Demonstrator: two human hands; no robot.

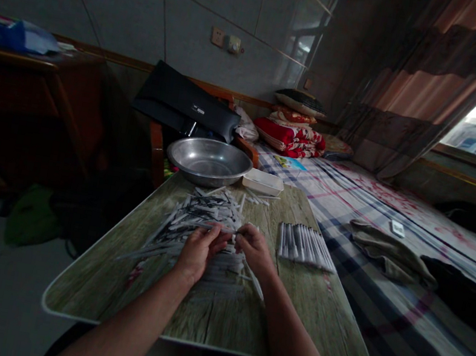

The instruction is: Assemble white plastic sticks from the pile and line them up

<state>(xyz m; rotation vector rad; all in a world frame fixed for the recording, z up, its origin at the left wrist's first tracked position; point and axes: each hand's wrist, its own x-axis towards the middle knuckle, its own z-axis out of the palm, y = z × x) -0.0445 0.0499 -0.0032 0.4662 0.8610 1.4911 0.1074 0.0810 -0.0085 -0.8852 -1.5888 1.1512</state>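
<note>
Left hand (198, 251), right hand (253, 250) — pinching slender pieces (233, 238); tube row (305, 245) — near right edge of surface (309, 319), presumably kept separate.

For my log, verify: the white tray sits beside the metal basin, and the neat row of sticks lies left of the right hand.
Wrong side: the head view shows the row of sticks right of the right hand. The rest stands.
</note>
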